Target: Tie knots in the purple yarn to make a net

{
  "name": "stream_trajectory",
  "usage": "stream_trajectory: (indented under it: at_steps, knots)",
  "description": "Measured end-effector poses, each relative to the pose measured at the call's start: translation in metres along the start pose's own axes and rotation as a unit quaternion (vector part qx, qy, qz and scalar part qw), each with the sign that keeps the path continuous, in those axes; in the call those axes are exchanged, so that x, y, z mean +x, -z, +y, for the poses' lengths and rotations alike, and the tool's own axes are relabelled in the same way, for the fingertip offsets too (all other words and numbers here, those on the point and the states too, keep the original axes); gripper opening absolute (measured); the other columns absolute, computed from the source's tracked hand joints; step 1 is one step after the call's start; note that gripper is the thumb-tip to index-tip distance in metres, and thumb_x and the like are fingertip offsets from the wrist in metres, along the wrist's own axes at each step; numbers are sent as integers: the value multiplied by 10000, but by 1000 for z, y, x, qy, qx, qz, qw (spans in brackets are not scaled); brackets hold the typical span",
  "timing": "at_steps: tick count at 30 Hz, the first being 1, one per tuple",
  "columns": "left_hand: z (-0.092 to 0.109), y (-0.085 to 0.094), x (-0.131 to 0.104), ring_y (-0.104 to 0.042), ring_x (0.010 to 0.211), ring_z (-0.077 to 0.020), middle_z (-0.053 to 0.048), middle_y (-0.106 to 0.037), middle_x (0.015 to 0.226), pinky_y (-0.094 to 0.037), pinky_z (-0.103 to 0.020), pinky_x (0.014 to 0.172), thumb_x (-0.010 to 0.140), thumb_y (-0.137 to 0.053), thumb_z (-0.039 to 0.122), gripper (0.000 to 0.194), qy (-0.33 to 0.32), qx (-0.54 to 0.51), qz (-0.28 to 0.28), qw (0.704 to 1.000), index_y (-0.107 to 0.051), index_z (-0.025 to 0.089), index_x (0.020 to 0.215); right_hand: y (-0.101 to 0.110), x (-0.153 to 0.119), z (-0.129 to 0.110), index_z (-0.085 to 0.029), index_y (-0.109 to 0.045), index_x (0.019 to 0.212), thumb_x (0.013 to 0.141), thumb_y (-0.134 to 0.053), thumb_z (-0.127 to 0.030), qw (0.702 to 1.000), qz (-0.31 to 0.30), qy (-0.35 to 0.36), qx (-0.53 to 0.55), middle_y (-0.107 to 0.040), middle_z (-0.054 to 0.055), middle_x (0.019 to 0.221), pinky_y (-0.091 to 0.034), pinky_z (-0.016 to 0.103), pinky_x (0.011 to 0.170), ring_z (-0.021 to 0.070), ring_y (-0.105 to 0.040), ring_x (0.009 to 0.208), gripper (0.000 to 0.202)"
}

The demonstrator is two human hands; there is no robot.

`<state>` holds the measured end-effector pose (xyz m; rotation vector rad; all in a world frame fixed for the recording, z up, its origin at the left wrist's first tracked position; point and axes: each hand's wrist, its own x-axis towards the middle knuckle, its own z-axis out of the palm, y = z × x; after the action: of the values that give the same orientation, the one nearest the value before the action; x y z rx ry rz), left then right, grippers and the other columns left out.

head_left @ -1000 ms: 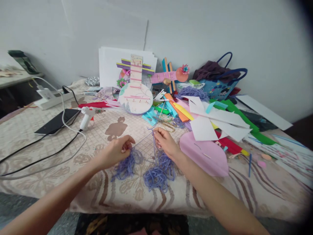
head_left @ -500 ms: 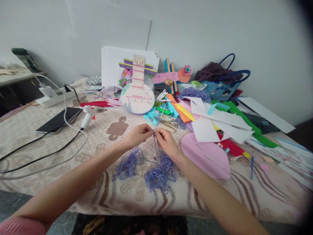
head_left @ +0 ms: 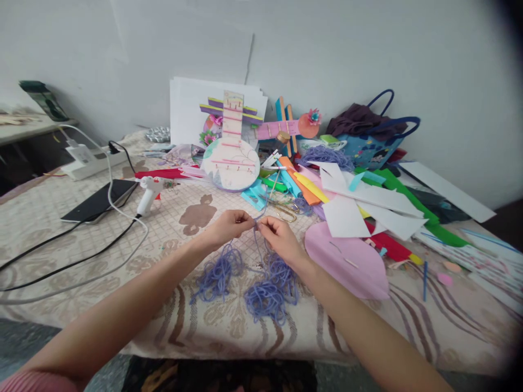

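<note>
My left hand (head_left: 233,226) and my right hand (head_left: 279,235) meet fingertip to fingertip above the middle of the table. Each pinches the same thin strand of purple yarn (head_left: 256,239), which hangs down between them. Below lie loose heaps of this yarn: one heap (head_left: 219,273) under my left wrist and a larger one (head_left: 267,298) under my right wrist. Just beyond my fingers are gold-handled scissors (head_left: 286,211). A pink oval sheet (head_left: 347,261) lies beside my right forearm.
A white glue gun (head_left: 149,197), a black phone (head_left: 100,200), cables and a power strip (head_left: 93,163) are at left. Decorated cardboard crafts (head_left: 231,163) stand at the back. White card pieces (head_left: 347,216), coloured strips and a blue bag (head_left: 370,149) fill the right side.
The view has shifted very slightly. My pinched fingers have moved a little to the left relative to the table, and the yarn between them hangs differently.
</note>
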<state>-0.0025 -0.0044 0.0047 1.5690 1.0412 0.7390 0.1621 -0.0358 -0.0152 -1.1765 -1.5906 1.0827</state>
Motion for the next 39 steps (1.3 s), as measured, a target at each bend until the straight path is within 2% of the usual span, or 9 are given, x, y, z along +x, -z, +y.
stream_trajectory:
  at_steps: [6,11,15,18,23,27,34,39]
  knots:
    - [0,0,0,-344,454,-53,47,-425,518,-256,-184,422,690,-593,370,228,1,1,0,1000,-565,144,675,-2,0,1,-181,-538,771,735,-586,-349,999,-6,-32,32,-382,-62,546,-198,204,407,62,-292,432,179]
    - [-3,-3,1,-359,467,-52,39,-454,555,-264,-184,426,683,-599,387,251,3,4,3,1000,-581,137,693,-2,1,3,-179,-512,718,737,-551,-285,999,2,-32,16,-377,-62,544,-216,199,415,61,-301,440,114]
    - [-3,-3,0,-354,468,-52,42,-448,551,-259,-184,427,692,-597,383,251,9,-8,-16,1000,-584,132,706,-1,1,4,-184,-486,704,730,-521,-233,1000,-5,-22,-4,-375,-63,559,-229,198,424,62,-311,451,65]
    - [-3,-2,0,-350,469,-51,41,-443,551,-254,-184,427,700,-592,380,252,7,-4,-27,1000,-581,129,709,0,1,3,-185,-486,707,727,-517,-233,1000,-15,-22,-2,-390,-62,571,-237,198,429,62,-317,456,61]
    - [-6,-2,1,-367,492,-57,21,-489,590,-270,-184,435,690,-595,376,250,-4,18,-5,1000,-591,129,725,0,1,1,-182,-511,741,724,-557,-292,999,-25,-26,7,-414,-61,578,-236,202,430,64,-322,454,121]
    - [-4,-3,0,-369,490,-57,19,-496,589,-271,-183,433,690,-590,361,229,-6,23,-3,1000,-593,134,714,0,1,3,-184,-508,750,729,-539,-263,999,-30,-22,-2,-404,-66,562,-235,203,437,66,-319,450,87]
    - [-6,1,-2,-360,483,-53,31,-465,568,-269,-175,430,712,-581,381,248,0,-3,-27,1000,-604,134,725,4,3,2,-181,-497,726,692,-513,-200,998,-42,-12,-35,-411,-60,574,-251,205,454,76,-339,481,42]
    - [-8,2,-1,-382,502,-51,16,-522,610,-262,-174,436,684,-620,352,227,-2,-16,-45,999,-612,130,726,4,3,1,-183,-489,708,690,-501,-193,997,-49,5,-64,-395,-59,568,-252,205,463,81,-334,495,24]
